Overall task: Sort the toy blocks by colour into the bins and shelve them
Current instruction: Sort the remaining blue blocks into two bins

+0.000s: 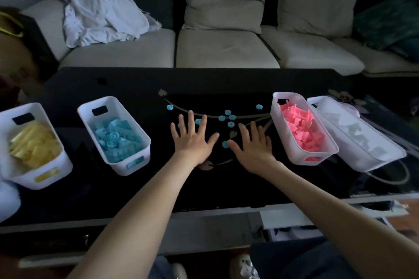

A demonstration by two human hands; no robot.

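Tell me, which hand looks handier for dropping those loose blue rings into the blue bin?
Probably the left hand: the blue bin sits on its side, and one blue ring lies by its fingers. The right hand would cross over.

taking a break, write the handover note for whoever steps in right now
Left hand and right hand: open, fingers spread on the black table, holding nothing.
Done: yellow bin, blue bin, pink bin and white bin hold their colours.
To do: several blue discs lie loose around the hands and go in the blue bin; then shelve all bins.
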